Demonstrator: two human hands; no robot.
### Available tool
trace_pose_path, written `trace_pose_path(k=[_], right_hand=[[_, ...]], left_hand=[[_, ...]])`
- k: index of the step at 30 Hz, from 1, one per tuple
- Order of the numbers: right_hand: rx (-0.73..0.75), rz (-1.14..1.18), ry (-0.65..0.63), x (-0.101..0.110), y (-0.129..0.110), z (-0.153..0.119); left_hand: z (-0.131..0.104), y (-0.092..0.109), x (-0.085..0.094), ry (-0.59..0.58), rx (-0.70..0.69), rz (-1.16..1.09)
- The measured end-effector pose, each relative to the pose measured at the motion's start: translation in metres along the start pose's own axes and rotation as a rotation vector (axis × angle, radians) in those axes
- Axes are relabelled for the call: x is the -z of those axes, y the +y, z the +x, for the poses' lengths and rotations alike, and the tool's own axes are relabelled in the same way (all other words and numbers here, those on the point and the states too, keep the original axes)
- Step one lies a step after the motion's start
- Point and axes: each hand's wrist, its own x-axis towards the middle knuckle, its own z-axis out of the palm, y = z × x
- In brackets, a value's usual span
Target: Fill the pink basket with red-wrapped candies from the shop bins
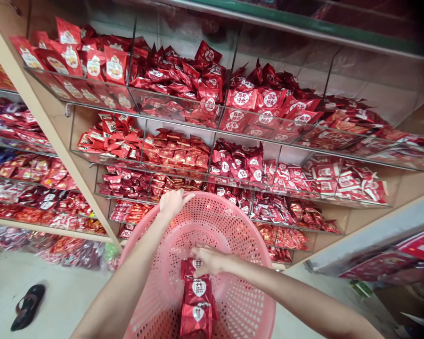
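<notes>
My left hand [172,205] is closed over the far rim of a round pink plastic basket [249,235] with perforated walls. Inside the basket, my right hand [209,260] has its fingers around the top one of several shiny red packets [198,288], each with a white heart-shaped label and dark lettering. These packets lie in a row down the middle of the basket, partly overlapping. Part of the top packet is hidden behind my fingers.
Ahead is a wooden shelf unit with clear divided bins of red packets [176,75]. More packets [45,172] fill shelves at the left, with bagged goods [60,252] below them. A black flip-flop [28,306] lies on the pale floor.
</notes>
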Motion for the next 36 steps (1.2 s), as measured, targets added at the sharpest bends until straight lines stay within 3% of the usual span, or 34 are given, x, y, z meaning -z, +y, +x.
trace_pose_path(k=[7,19,27,33,36], right_hand=[[-0.026,-0.035,-0.029,-0.002,-0.003,-0.001],[0.059,-0.031,-0.002,-0.008,0.000,-0.008],[0.086,-0.055,0.031,-0.007,-0.012,-0.008],[0.094,-0.030,-0.022,0.000,-0.016,-0.011],[0.167,-0.068,0.014,0.000,-0.021,-0.012]], left_hand=[[-0.003,0.002,0.002,0.005,0.001,0.010],[-0.006,0.007,0.003,-0.002,0.009,-0.003],[-0.009,0.007,0.004,0.010,-0.004,-0.016],[-0.010,0.007,0.002,0.040,-0.019,0.003],[-0.010,0.009,0.002,0.051,-0.027,0.010]])
